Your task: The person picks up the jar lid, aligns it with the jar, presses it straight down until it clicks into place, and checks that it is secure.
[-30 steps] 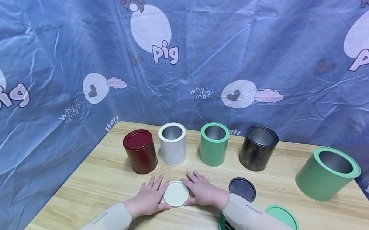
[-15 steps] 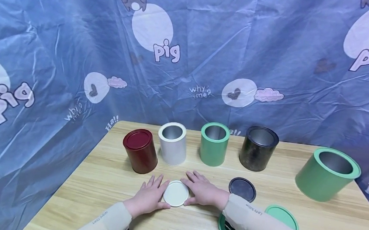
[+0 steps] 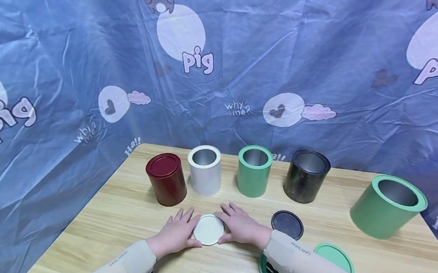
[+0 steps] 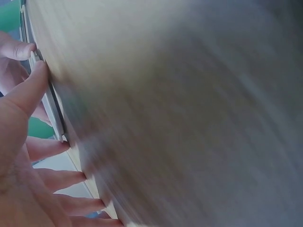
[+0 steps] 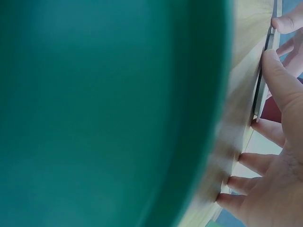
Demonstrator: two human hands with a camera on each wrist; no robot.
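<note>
The round white lid is lying flat on the wooden table, facing up, just as long every way across. It is sitting between the left hand and the right hand. Both hands are spreading their fingers wide and touching its edge. Behind, a red can, white can, small green can and black can are standing. The right sleeve is partly hiding two green lids.

Your left hand and right hand are palm down, fingers spread and extended; your left forearm and right forearm converge from either side.
</note>
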